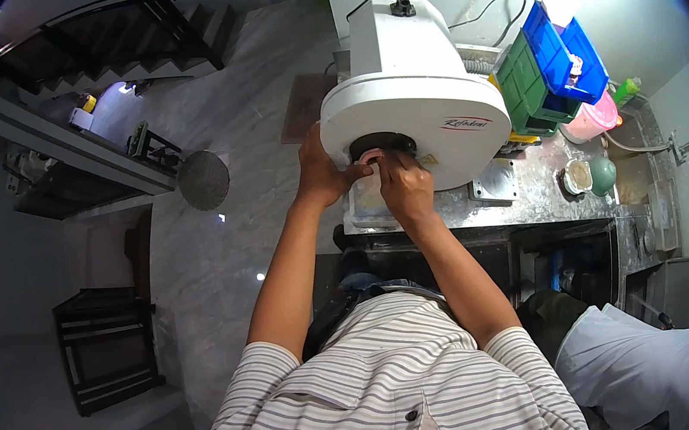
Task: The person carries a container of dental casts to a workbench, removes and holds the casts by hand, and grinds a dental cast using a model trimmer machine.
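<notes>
Both hands are at the round dark opening in the front of a white bench machine (409, 106) with red-underlined lettering. My left hand (324, 174) lies along the machine's left side, its thumb reaching to a small pinkish piece (370, 157) in front of the opening. From the right, my right hand (408, 185) has its fingers bent in and pressed around the same piece. Its exact kind I cannot make out, since the fingers cover most of it. What lies deeper inside the opening is dark and hidden.
Green and blue plastic bins (529, 82) stand right of the machine, near a pink tub (591, 120). A metal plate (494, 184), a small round container (576, 177) and a green bowl (603, 176) sit on the worktop. At lower right is a person in white (641, 350).
</notes>
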`<control>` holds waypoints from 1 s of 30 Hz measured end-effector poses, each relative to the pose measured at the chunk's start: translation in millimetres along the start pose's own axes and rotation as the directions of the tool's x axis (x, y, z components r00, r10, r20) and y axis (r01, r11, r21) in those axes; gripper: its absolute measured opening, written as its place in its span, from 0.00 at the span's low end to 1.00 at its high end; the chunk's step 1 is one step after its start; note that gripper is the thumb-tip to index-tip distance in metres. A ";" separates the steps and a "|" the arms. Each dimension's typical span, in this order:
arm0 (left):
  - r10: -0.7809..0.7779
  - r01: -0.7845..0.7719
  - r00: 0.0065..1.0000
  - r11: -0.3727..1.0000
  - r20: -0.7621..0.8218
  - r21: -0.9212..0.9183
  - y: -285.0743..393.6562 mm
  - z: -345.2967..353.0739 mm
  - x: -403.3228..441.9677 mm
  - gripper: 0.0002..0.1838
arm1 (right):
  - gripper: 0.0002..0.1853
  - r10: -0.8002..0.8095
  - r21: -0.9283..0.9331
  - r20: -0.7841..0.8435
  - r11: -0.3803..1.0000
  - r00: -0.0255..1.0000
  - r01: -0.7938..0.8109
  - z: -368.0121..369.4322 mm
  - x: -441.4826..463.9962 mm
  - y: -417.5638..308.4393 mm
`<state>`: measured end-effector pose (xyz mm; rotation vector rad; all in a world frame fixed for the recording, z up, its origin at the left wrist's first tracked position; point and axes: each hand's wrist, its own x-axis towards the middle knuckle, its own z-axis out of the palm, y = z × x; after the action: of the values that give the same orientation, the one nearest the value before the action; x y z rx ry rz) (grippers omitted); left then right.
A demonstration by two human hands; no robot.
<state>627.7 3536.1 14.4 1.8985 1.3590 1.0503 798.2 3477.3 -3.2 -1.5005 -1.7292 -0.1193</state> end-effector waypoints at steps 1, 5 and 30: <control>0.000 0.000 1.000 1.000 0.000 0.001 3.0 -1.4 -0.3 0.62 | 0.05 0.000 0.001 0.000 1.000 1.000 0.000 -1.6 0.7 -1.2; -0.016 0.016 1.000 1.000 0.023 0.010 6.1 -4.3 -2.6 0.64 | 0.04 0.012 0.007 0.001 1.000 1.000 -0.012 -2.6 1.2 -2.9; 0.005 -0.006 1.000 1.000 0.023 0.030 -1.8 -0.9 -0.8 0.62 | 0.03 0.002 -0.051 -0.060 0.999 0.998 -0.005 4.1 -0.4 -0.9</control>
<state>625.9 3536.0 13.3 1.9311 1.3651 1.0129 795.4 3479.0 -5.8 -1.5216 -1.6871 -0.2053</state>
